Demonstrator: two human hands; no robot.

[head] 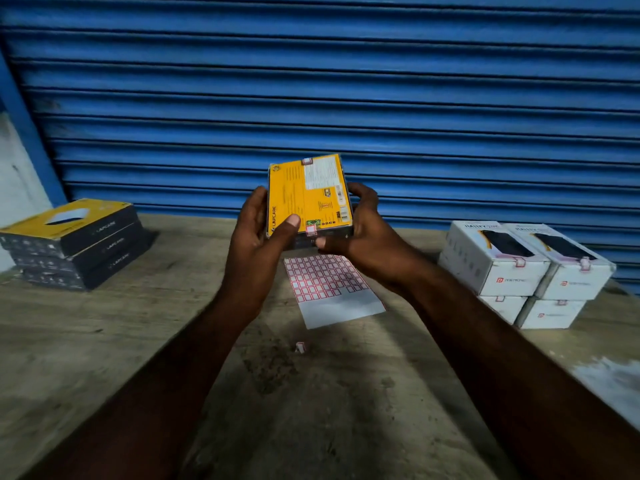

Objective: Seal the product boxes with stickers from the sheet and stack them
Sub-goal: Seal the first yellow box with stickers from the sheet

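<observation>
A yellow and black product box is held up above the table, its yellow back tilted toward me. My left hand grips its left side, thumb on the yellow face. My right hand grips its right side, thumb under the near edge. A red-bordered sticker sits over the near edge of the box, and another over the far edge. The sticker sheet lies flat on the table below the box, its lower part bare.
A stack of three yellow and black boxes stands at the left. White boxes stacked two high stand at the right, stickers on their flaps. A loose sticker scrap lies on the wooden table. A blue roller shutter closes the back.
</observation>
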